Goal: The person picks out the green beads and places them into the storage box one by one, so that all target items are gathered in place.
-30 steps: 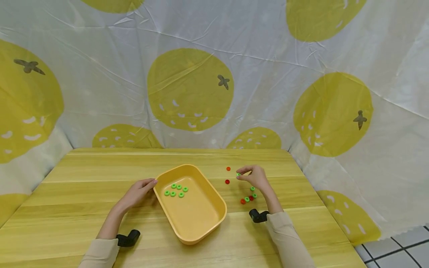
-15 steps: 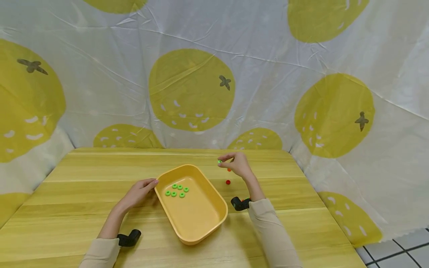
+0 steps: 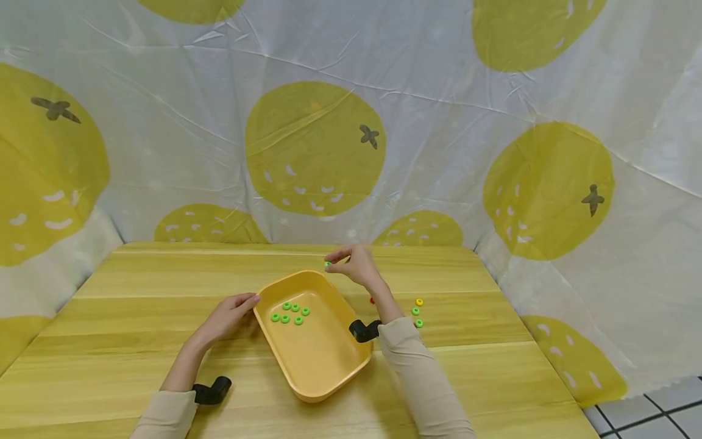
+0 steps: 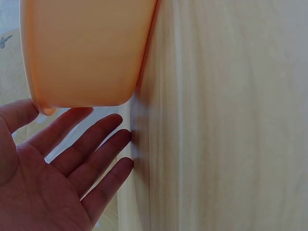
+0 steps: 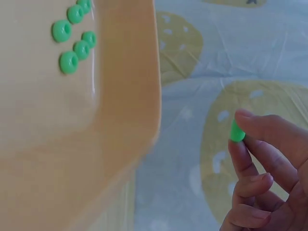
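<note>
My left hand [image 3: 233, 314] is at the far left corner of the orange-yellow plastic tub [image 3: 307, 372]. In the left wrist view its thumb and index finger pinch the tub's rim lightly, while the other fingers stretch out loosely below. Between thumb and fingertips my right hand [image 3: 359, 268] pinches a green bead [image 5: 237, 131], just beyond the tub's far rim. Several green ring-shaped beads [image 3: 298, 321] lie on the tub's floor, in two short rows.
Right of the tub, a yellow bead [image 3: 419, 302], green beads [image 3: 415, 311] and a red bead [image 3: 372, 299] lie on the wooden table [image 3: 477, 378]. My right forearm hides part of that group. A fruit-patterned cloth [image 3: 428, 152] hangs behind the table.
My right hand has moved left with the green bead, from above the loose beads to the tub's far side. My left hand stays at the tub's corner.
</note>
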{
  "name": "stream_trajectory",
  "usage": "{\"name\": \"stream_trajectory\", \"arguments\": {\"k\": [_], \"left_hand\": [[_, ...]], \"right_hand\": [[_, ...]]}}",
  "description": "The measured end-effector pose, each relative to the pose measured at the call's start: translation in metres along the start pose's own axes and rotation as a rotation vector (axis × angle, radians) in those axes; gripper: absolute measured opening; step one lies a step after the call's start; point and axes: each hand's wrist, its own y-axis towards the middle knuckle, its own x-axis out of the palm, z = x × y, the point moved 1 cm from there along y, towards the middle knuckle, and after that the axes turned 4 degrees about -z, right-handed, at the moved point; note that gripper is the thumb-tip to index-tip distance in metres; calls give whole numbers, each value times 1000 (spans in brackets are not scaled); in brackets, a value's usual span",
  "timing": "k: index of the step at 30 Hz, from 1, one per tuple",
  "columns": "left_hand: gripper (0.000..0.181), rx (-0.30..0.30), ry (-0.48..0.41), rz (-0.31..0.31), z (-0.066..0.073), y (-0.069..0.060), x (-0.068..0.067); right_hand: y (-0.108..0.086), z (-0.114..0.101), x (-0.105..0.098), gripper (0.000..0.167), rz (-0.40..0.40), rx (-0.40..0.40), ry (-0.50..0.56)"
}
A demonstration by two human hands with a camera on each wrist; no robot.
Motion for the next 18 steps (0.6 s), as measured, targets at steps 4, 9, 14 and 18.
{"name": "stream_trajectory", "arguments": {"k": [4,9,14,18], "left_hand": [[55,5,1,3,0,0,0],[52,16,0,6,-1,0,1],[51,26,-2,4,-1,1,0],[51,28,-5,1,0,0,0]], "right_hand": [[5,-5,15,17,-40,25,-24],[10,-9,33,14,-72,20,-74],[17,-7,51,10,-82,-21,-154],[20,-6,63,8,-110,-16,-206]]}}
